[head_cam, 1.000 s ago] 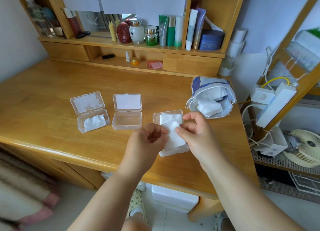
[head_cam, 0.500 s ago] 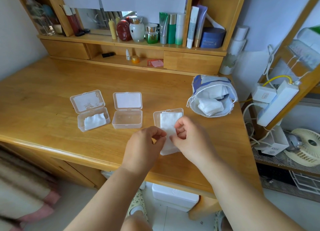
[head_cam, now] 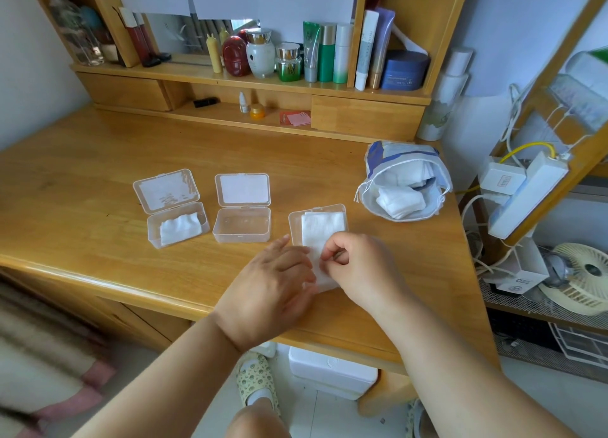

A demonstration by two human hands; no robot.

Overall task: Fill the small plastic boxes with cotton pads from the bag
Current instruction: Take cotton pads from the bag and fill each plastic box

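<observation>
On the desk (head_cam: 98,174), right hand (head_cam: 358,266) pinches cotton pads (head_cam: 320,230); left hand (head_cam: 269,286) lies flat, fingers straight

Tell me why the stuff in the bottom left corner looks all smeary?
Head view: the striped cloth at the bottom left is smeared by blur at the wide lens's edge; the left hand, right hand and middle box look sharp; the desk edge bends from lens distortion.

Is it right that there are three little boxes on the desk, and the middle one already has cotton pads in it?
Not quite. There are three little boxes, but the middle box is empty. The left box has cotton pads in it, and the hands are pushing pads into the right box. The head view shows this.
</observation>
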